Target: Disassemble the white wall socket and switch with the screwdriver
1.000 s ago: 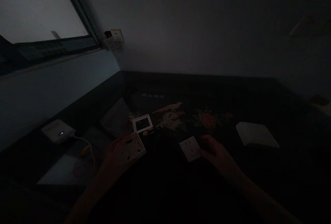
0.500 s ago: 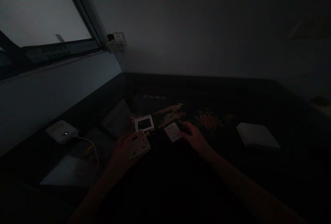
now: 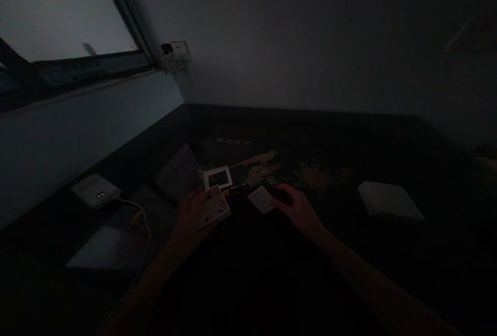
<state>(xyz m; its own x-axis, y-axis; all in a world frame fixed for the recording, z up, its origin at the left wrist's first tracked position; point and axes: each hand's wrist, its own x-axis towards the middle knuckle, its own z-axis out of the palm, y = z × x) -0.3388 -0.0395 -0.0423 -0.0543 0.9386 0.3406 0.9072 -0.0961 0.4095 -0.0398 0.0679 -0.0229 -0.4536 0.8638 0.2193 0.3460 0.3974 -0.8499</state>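
The light is very dim. My left hand (image 3: 191, 217) grips a square white socket back box (image 3: 212, 207) with several holes in its face, tilted above the dark table. In my right hand (image 3: 292, 202) is a white socket faceplate (image 3: 261, 199) with several slots, pinched at its right edge. The two parts are apart, a short gap between them. Just behind the back box lies a white rectangular frame (image 3: 218, 177) with an open middle. A tool with a yellowish handle (image 3: 232, 191), perhaps a screwdriver, lies between the frame and the faceplate, partly hidden.
A white box-like device (image 3: 96, 191) with a small light and a cable (image 3: 146, 227) sits at the left. Another white box (image 3: 390, 201) lies at the right. Opened sockets (image 3: 174, 56) hang at the wall corner. The dark table (image 3: 330, 142) has a flower print.
My left hand has lifted the back box slightly and moved it right, tilting it a little. The right hand with the faceplate has barely shifted. The whole view has moved slightly.
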